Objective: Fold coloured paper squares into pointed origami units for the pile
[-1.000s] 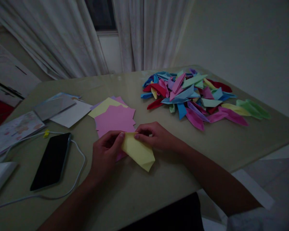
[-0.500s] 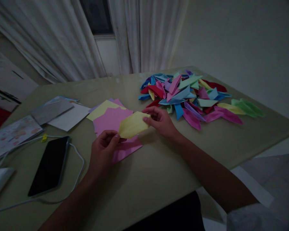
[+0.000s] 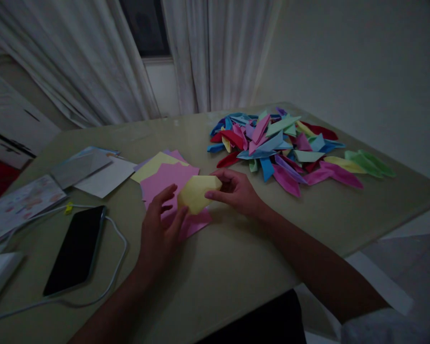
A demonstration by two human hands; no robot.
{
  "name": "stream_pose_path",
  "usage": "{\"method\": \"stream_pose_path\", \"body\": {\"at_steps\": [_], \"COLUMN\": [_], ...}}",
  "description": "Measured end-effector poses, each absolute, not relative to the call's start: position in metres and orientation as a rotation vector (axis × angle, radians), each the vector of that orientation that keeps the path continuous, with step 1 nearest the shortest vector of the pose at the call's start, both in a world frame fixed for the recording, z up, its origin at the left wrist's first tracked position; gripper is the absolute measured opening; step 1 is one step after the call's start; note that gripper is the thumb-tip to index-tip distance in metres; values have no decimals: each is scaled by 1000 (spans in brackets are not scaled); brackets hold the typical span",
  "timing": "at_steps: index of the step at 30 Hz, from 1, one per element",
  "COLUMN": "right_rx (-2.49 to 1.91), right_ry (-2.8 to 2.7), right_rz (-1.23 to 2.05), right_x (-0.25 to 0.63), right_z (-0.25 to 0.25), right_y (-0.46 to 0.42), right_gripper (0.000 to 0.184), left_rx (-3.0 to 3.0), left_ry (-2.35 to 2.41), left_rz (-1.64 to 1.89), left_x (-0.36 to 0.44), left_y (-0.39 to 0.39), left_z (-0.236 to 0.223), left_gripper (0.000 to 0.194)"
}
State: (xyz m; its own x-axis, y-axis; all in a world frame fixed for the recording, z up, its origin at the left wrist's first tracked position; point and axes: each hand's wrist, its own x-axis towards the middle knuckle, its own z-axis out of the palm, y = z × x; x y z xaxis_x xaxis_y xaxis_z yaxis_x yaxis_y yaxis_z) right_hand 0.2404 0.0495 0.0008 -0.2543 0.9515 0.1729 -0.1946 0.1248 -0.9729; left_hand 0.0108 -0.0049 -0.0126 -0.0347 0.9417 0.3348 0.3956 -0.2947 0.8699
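A folded piece of yellow paper (image 3: 197,193) is pinched between the thumb and fingers of my right hand (image 3: 234,191), at the paper's right end. My left hand (image 3: 161,222) is open at the left end, fingers and thumb spread apart, the thumb close to the paper's lower edge; whether it touches I cannot tell. Beneath the yellow paper lie pink sheets (image 3: 161,181), partly hidden by it and by my left hand. Behind them a flat yellow sheet (image 3: 152,167) shows from the stack.
A heap of folded coloured paper pieces (image 3: 272,138) spreads over the back right of the table (image 3: 243,286). On the left are a black phone (image 3: 77,248), a white cable (image 3: 120,263), a white device (image 3: 2,272), a patterned booklet (image 3: 23,203) and a white sheet (image 3: 103,177).
The yellow paper has been turned and raised from the near side to over the pink sheets. My left hand has let go of its left end and spread its fingers.
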Motion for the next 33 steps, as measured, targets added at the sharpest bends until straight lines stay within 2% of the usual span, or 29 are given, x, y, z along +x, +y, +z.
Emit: {"method": "stream_pose_path", "body": {"at_steps": [4, 7, 9, 14, 20, 25, 30, 33], "right_rx": [-841, -770, -729, -617, -535, -518, -585, -631], "right_ry": [-1519, -1543, -1511, -1452, -1567, -1616, -1663, -1691], "right_rz": [1262, 1362, 1452, 1635, 1606, 1566, 1481, 1435], "right_x": [238, 236, 235, 238, 242, 241, 240, 240], "right_z": [6, 9, 10, 13, 20, 20, 21, 21], "right_y": [39, 33, 31, 29, 27, 28, 28, 27], "right_gripper": [56, 53, 48, 60, 76, 68, 73, 65], "left_rx": [2214, 2303, 2273, 1960, 1584, 1396, 1349, 1326], "left_ry": [1321, 1221, 1219, 1141, 996, 953, 873, 852], "left_rz": [1358, 1291, 1247, 1222, 1261, 1218, 1179, 1168], "left_x": [11, 13, 13, 13, 20, 22, 22, 23], "left_y": [-12, -16, -17, -23, -30, -30, -29, -26], "left_z": [-11, -9, -8, -6, -2, 0, 2, 0], "left_gripper": [60, 79, 85, 83, 79, 71, 60, 56]}}
